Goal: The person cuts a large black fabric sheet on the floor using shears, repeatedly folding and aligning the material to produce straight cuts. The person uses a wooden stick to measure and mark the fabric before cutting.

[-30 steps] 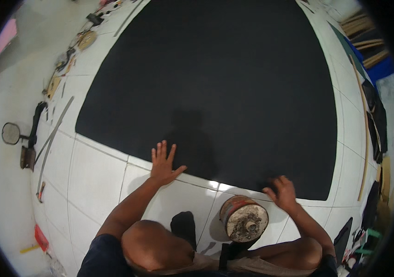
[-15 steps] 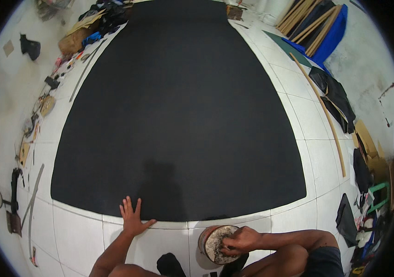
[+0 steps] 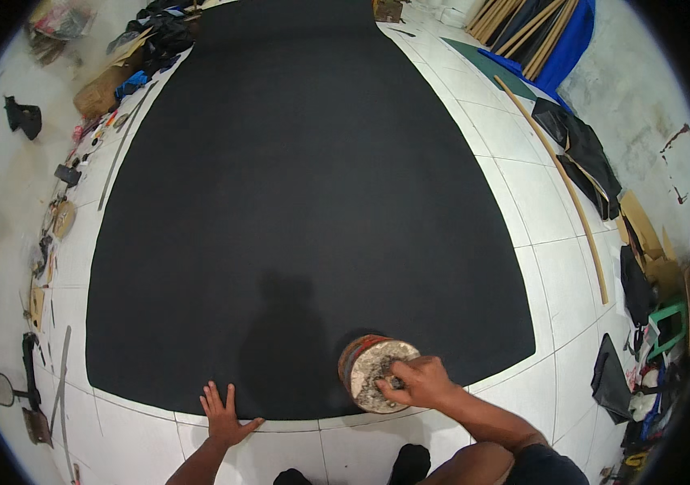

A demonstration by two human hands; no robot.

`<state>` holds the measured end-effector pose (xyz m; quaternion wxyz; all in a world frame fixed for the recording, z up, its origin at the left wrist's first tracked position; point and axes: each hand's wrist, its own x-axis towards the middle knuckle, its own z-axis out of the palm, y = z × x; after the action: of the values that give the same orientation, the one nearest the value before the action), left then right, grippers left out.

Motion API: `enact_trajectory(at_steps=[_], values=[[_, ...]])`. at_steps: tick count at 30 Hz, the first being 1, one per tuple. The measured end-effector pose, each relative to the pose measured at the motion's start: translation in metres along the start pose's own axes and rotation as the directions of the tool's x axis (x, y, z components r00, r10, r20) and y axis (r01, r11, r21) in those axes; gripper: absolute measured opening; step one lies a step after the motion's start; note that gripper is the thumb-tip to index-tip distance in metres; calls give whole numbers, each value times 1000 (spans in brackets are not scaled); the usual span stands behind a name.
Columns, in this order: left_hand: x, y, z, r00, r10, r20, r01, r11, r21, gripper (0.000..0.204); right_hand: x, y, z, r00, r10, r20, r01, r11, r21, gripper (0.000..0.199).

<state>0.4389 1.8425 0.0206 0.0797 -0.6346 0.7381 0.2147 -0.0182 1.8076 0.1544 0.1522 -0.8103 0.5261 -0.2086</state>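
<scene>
A wide black sheet (image 3: pixel 304 186) lies spread over the white tiled floor. My left hand (image 3: pixel 226 415) rests flat with fingers spread on its near edge, left of the middle. My right hand (image 3: pixel 419 383) is closed on top of a round, heavy-looking block (image 3: pixel 379 352) with a rough pale top and a reddish-brown side. The grip under my fingers is mostly hidden. This block is over the sheet's near edge, right of the middle; whether it touches the sheet I cannot tell.
A long wooden stick (image 3: pixel 559 174) lies on the floor right of the sheet. Beyond it are folded black material (image 3: pixel 583 153), a green stool (image 3: pixel 668 330) and wooden poles (image 3: pixel 555 40) on blue cloth. Assorted clutter and a cardboard-brown bundle (image 3: pixel 98 90) line the left wall.
My right hand has carried the round block forward from the tiles to over the sheet's near edge. My left hand stays on the edge. The view has shifted slightly.
</scene>
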Motion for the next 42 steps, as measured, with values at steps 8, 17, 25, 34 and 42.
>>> enact_trajectory(at_steps=[8, 17, 25, 34, 42], values=[[8, 93, -102, 924, -221, 313, 231, 973, 3, 96, 10, -14, -41, 755, 427, 498, -524, 849, 65, 57], [-138, 272, -217, 791, 408, 456, -189, 872, -451, 63, -140, -129, -245, 339, 737, 585, -899, 438, -30, 73], [-171, 327, -430, 603, 510, 614, -486, 845, -224, 33, -460, -209, -364, 105, 985, 136, -972, 72, 224, 42], [-113, 585, -645, 924, -189, 331, 235, 967, -103, 48, -504, -67, -481, -9, 965, 262, -940, -98, 328, 38], [10, 731, -493, 733, 159, 661, 179, 892, -414, 50, -349, 264, -657, 107, 990, -97, -892, 139, 431, 41]])
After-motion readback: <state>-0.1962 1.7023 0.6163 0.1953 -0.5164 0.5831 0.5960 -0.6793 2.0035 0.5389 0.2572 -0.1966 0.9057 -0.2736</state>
